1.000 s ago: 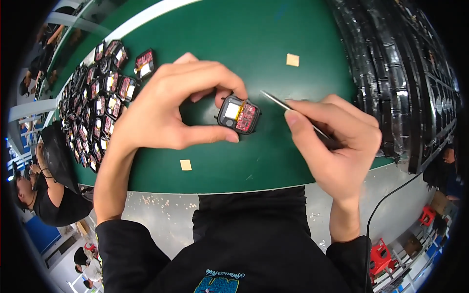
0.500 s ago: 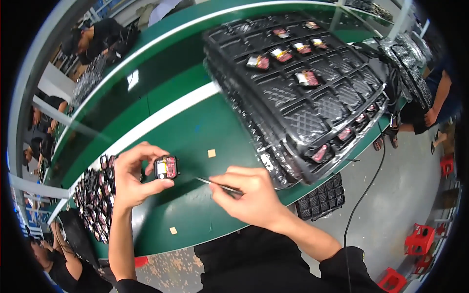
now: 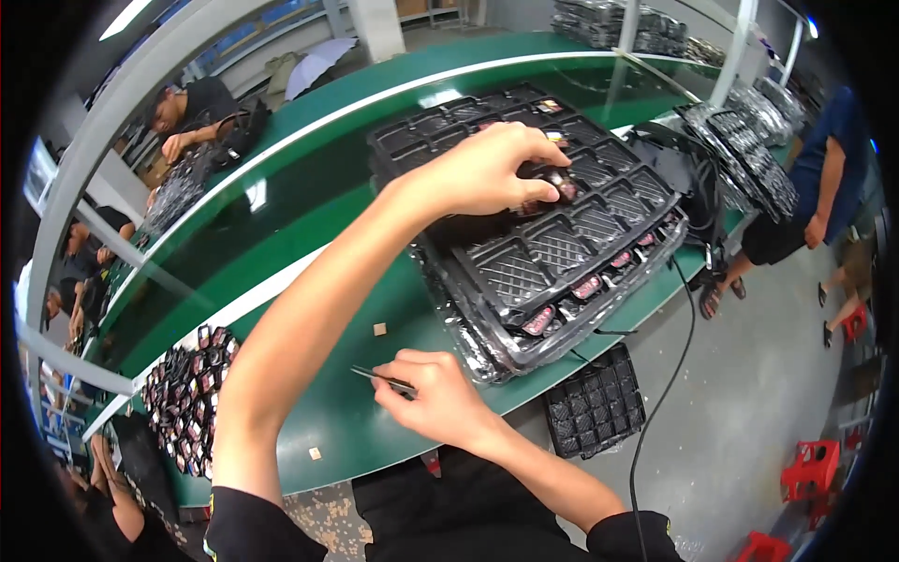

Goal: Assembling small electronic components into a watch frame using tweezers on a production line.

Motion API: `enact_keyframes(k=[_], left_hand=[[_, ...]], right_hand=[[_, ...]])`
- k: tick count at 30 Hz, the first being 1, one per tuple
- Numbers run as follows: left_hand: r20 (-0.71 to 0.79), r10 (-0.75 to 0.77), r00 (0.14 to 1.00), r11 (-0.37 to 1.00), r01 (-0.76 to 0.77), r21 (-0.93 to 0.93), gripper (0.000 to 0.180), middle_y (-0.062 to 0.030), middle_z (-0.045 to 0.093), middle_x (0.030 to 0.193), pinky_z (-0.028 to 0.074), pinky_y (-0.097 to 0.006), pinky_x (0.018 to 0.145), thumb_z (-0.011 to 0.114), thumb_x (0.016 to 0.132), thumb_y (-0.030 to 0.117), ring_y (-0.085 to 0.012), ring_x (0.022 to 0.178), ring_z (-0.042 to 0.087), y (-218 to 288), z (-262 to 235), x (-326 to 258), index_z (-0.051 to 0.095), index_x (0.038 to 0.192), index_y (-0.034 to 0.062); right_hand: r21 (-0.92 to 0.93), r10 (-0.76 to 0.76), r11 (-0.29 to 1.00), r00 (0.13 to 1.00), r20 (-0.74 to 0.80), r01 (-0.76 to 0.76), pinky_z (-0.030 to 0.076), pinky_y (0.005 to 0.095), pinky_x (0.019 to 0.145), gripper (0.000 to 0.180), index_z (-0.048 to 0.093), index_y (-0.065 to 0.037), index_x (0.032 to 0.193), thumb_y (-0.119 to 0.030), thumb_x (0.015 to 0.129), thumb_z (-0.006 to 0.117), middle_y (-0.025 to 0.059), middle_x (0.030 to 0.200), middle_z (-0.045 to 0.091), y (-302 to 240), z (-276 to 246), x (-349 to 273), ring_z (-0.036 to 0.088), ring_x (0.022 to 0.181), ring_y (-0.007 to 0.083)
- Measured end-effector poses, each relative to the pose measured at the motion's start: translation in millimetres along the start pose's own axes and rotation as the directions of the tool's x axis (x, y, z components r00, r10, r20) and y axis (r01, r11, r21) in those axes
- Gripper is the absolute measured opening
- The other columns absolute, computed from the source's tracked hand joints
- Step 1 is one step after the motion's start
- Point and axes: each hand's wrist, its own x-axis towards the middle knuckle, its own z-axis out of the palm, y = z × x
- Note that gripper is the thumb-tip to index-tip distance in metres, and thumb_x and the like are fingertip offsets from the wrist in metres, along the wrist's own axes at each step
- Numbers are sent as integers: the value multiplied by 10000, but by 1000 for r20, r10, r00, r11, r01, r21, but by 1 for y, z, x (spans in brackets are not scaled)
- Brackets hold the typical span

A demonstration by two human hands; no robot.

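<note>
My left hand point(image 3: 487, 173) reaches out over the top black plastic tray point(image 3: 510, 276), thumb and fingers closed about a small black device housing point(image 3: 565, 187) with a reddish circuit board. It is held at one of the tray's pockets; whether it touches the bottom is hidden. My right hand point(image 3: 426, 393) stays low over the green table, pinching a pair of tweezers point(image 3: 397, 383) whose tips point left. Some pockets beyond my left hand hold similar housings, partly covered by the hand.
A pile of housings point(image 3: 192, 398) lies at the table's left. Small tan squares point(image 3: 379, 330) rest on the green tabletop point(image 3: 351, 426). More trays point(image 3: 599, 403) sit on the floor at right, near a black cable point(image 3: 667, 398). A co-worker point(image 3: 824, 187) stands at far right; others sit left.
My left hand has carried the device housing from above the table at left to the tray stack. The right hand, still with the tweezers, has shifted slightly left and down. The view has turned.
</note>
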Motion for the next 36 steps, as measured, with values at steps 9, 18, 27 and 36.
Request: enact_keyframes(k=[9, 18, 27, 36], left_hand=[[-425, -284, 859, 950, 313, -1, 221, -97, 784, 1237, 547, -380, 1038, 747, 1036, 113, -225, 1178, 715, 14, -59, -155, 789, 1240, 38], [-57, -825, 562, 519, 794, 318, 441, -124, 779, 1072, 561, -395, 930, 916, 869, 317, -257, 1010, 739, 73, -138, -340, 802, 1173, 20], [-80, -835, 544, 511, 821, 253, 479, -111, 740, 1063, 587, -403, 887, 928, 856, 250, -287, 943, 725, 118, -90, -335, 759, 1238, 16], [-97, -600, 794, 797, 585, -148, 703, -165, 712, 1352, 550, -437, 1066, 930, 750, 52, -368, 1222, 689, 120, -38, -332, 708, 1416, 10]], right_hand=[[-30, 31, 999, 999, -31, -32, 555, 391, 595, 126, 827, 21, 1010, -47, 911, 789, 145, 814, 739, -5, -14, -3, 710, 626, 293], [-54, 61, 997, 998, -18, -62, 485, 338, 517, 154, 828, 52, 1034, -41, 912, 811, 116, 785, 737, -6, -9, 0, 643, 542, 198], [-164, 75, 983, 997, -24, -78, 389, 289, 472, 147, 830, 35, 1035, -19, 898, 825, 68, 702, 662, -12, -7, 2, 539, 503, 116], [-197, 100, 975, 994, -46, -107, 335, 260, 471, 163, 835, 35, 1025, 32, 863, 850, 28, 673, 625, -11, -3, 7, 473, 498, 63]])
